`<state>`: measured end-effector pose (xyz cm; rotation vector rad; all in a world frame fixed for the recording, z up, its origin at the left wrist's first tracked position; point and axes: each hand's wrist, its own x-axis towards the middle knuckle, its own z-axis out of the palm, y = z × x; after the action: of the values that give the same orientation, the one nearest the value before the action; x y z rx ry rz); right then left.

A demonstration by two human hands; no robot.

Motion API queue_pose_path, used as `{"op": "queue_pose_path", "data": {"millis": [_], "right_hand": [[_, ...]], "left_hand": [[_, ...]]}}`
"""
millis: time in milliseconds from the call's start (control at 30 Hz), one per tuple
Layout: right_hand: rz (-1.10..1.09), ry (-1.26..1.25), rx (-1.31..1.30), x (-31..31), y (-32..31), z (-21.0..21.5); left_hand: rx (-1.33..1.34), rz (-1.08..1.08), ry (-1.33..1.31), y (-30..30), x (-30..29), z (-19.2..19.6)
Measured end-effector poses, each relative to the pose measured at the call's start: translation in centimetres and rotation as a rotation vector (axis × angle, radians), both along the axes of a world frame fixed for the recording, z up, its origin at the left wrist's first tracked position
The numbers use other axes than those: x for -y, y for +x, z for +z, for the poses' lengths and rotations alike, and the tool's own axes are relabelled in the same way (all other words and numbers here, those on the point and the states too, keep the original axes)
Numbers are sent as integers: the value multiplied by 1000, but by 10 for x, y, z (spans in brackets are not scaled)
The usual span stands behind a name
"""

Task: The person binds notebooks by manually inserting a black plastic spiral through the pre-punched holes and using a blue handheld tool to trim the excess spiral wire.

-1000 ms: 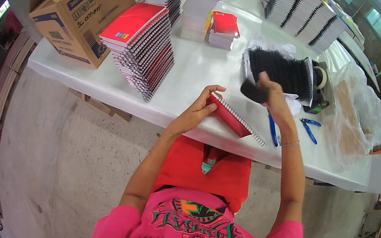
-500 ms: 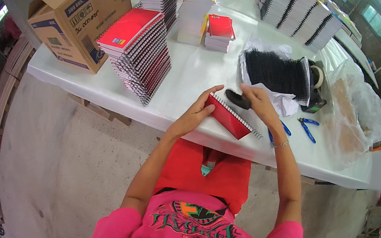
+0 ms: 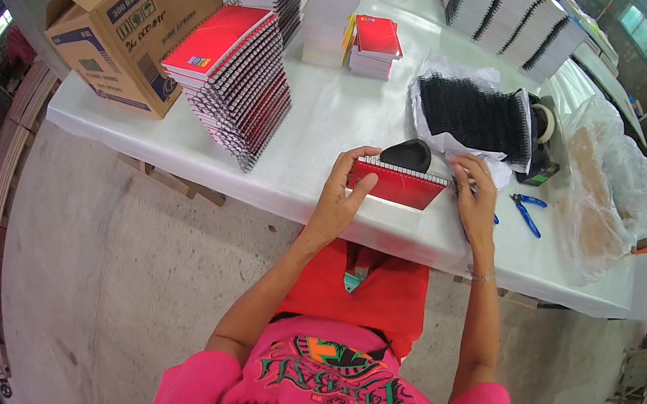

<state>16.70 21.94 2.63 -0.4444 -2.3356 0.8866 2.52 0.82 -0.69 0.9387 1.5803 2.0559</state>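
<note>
My left hand [image 3: 344, 194] grips the left end of a small red notebook [image 3: 401, 188], thumb on its cover and fingers behind. The notebook stands tilted on its long edge, its row of holes and spiral binding facing up. At its right end, my right hand [image 3: 475, 198] has its fingers closed round the end of the spiral coil [image 3: 450, 184]; the fingertips partly hide it. Just behind the notebook sits a rounded black object [image 3: 407, 155], whose kind I cannot make out. Blue-handled pliers [image 3: 495, 219] lie mostly hidden beneath my right hand.
A stack of red spiral notebooks [image 3: 226, 41] and a cardboard box [image 3: 129, 22] stand at left. Farther back is a short notebook pile [image 3: 376, 43]. Black coils [image 3: 474, 120] lie on white paper, near a second pair of pliers [image 3: 528, 213] and a clear plastic bag [image 3: 611, 178].
My right hand has left the black object and moved right to the coil's end. The notebook has turned more level and upright, with my left hand still on it.
</note>
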Motion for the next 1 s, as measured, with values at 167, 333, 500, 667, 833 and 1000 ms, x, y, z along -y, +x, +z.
{"op": "queue_pose_path", "data": {"millis": [167,333,500,667,833,1000], "right_hand": [[-472,424,394,7,58,-39],[-466,352,273,20,66,-36],[-602,-52,-86,60,53,-14],[-269,-4,-153,121,26,5],[-174,-49,-137,147,11,7],[-178,-35,-101,153,6,1]], "left_hand": [[-57,-23,-46,-7,3,13],[-171,48,-83,-13,5,4],[-22,5,-163,-2,10,25],[-106,78,-183,-5,11,13],[-70,50,-253,3,16,27],[-46,54,-254,7,19,29]]}}
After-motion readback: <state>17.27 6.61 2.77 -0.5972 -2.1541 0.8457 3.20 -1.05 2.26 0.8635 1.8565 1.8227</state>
